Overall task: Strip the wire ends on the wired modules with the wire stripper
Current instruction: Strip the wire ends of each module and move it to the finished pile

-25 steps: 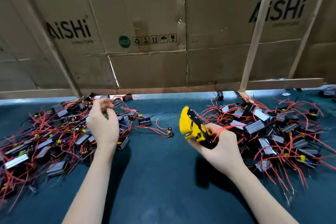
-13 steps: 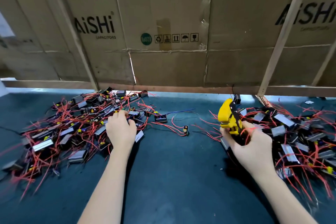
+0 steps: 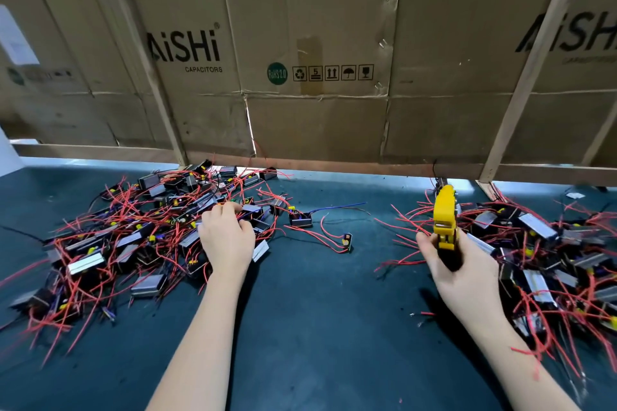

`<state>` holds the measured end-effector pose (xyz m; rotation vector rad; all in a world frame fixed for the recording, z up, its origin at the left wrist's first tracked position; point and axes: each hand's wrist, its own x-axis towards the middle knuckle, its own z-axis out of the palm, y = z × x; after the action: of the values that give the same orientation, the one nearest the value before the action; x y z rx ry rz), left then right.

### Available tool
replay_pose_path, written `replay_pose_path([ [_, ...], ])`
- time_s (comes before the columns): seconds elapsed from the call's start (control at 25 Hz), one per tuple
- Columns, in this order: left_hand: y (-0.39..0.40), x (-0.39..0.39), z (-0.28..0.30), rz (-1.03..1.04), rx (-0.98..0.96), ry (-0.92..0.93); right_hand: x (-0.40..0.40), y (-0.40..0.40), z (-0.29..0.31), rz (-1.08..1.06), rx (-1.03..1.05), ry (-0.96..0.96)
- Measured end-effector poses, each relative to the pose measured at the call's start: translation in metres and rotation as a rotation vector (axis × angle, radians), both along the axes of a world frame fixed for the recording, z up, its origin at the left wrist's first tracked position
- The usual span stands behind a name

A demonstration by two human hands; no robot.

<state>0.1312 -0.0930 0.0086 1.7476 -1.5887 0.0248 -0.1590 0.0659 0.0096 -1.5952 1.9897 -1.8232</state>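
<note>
Two hands work over a dark mat (image 3: pixel 317 327). The right hand (image 3: pixel 464 274) has its fingers curled tight around one yellow stripper (image 3: pixel 444 220), head pointing away. The left hand (image 3: pixel 227 237) lies on the left pile (image 3: pixel 133 237), fingers bent into the wires — if it pinches something, I cannot tell. There are two piles of modules with red wires, too many to count: the right pile (image 3: pixel 551 260) is just beside the stripper. Between the hands lie two single modules (image 3: pixel 300 219) — one with a blue wire.
</note>
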Motion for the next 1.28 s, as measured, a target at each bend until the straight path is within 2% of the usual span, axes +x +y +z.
replay_pose_path([
  [0.12, 0.003, -0.002, 0.0, 0.013, 0.005, -0.054, -0.005, 0.0, -0.003, -0.029, 0.053, 0.137],
  [0.16, 0.003, -0.002, 0.0, 0.023, 0.006, -0.096, -0.003, 0.0, -0.003, 0.015, 0.056, 0.112],
  [0.32, 0.007, -0.005, 0.004, -0.028, -0.041, -0.177, 0.01, 0.002, 0.003, 0.348, 0.027, -0.35],
  [0.48, 0.019, -0.026, 0.01, -0.24, -0.081, -0.317, 0.012, -0.001, 0.003, 0.333, 0.134, -0.402],
  [0.52, 0.019, -0.026, 0.014, -0.191, -0.071, -0.339, 0.01, -0.002, 0.002, 0.333, 0.151, -0.413],
  [0.6, 0.015, -0.008, 0.021, 0.041, -0.049, -0.264, 0.008, -0.002, 0.002, 0.331, 0.174, -0.415],
  [0.72, 0.013, 0.036, 0.024, 0.341, 0.161, -0.086, 0.01, -0.001, 0.002, 0.348, 0.184, -0.393],
  [0.8, 0.013, 0.046, 0.021, 0.347, 0.321, -0.046, 0.014, 0.0, 0.002, 0.373, 0.19, -0.37],
  [0.92, 0.013, 0.044, 0.019, 0.334, 0.369, -0.041, 0.014, 0.0, 0.001, 0.405, 0.186, -0.36],
  [1.0, 0.01, 0.046, 0.021, 0.367, 0.275, -0.042, 0.011, -0.001, 0.001, 0.4, 0.179, -0.393],
  [1.12, 0.011, 0.042, 0.024, 0.351, -0.055, 0.047, 0.008, -0.003, 0.001, 0.369, 0.187, -0.454],
  [1.28, 0.017, 0.028, 0.03, 0.263, -0.487, 0.071, 0.006, -0.003, 0.001, 0.348, 0.198, -0.462],
])
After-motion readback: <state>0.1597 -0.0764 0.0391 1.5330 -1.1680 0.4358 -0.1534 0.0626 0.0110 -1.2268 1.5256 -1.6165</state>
